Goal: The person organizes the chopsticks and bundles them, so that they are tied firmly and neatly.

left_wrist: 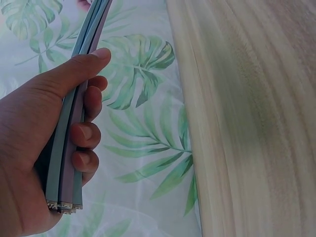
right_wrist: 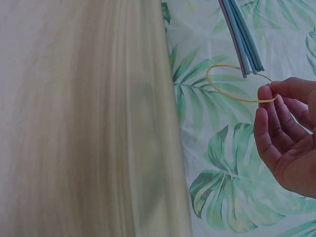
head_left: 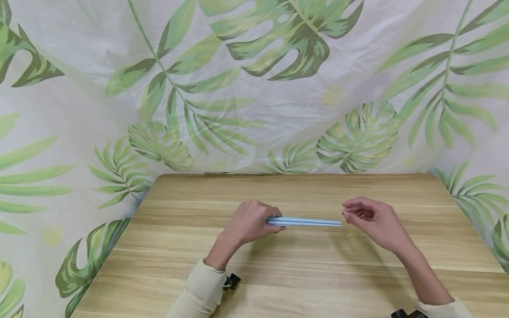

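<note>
Step in hand, judged: banding the sticks. Left hand (head_left: 247,223) curls fingers and thumb round 1 end of the blue stick bundle (head_left: 304,221), level above the table (head_left: 302,274). Right hand (head_left: 375,221), at 3 o'clock, pinches a yellow rubber band (right_wrist: 237,83) open. The next move likely calls for looping the tips. Stick count unclear.

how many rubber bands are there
1: a yellow rubber band, pinched by the right hand just off the free end of the blue strips held in the left hand. Others may be hidden.
</note>
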{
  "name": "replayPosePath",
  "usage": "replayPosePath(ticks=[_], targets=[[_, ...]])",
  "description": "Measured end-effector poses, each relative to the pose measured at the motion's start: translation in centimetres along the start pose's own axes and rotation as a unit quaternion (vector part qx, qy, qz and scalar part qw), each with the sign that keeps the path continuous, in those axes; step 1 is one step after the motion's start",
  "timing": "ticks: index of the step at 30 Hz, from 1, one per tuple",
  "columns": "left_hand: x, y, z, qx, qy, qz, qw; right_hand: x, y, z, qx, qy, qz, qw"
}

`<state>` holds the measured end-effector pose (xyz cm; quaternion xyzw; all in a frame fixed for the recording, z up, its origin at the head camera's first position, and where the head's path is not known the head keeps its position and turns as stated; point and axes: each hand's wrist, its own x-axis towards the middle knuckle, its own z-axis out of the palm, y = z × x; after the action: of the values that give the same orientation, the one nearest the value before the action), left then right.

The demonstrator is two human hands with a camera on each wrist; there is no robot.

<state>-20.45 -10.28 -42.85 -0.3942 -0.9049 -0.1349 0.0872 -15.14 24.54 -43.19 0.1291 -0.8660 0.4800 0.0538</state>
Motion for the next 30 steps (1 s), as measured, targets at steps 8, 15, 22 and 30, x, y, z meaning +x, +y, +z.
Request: replayPosePath(ticks=[8,15,22,30], targets=[[0.0,0.0,0.1,0.0,0.006,-0.003,1.0,0.5,-1.2,0.6,0.018,0.009,-0.004,1.0],[0.1,0.0,0.3,0.004,0.02,-0.003,0.9998,0.6,-1.8,0.9,0.031,0.01,-0.008,0.999],[0.1,0.1,0.4,0.01,0.02,-0.008,0.9997,0.6,-2.3,1.4,0.042,-0.001,-0.003,0.999],[0.2,0.2,0.4,0.001,0.018,-0.013,0.9997,0.6,-2.5,1.9,0.051,-0.015,0.0,0.999]])
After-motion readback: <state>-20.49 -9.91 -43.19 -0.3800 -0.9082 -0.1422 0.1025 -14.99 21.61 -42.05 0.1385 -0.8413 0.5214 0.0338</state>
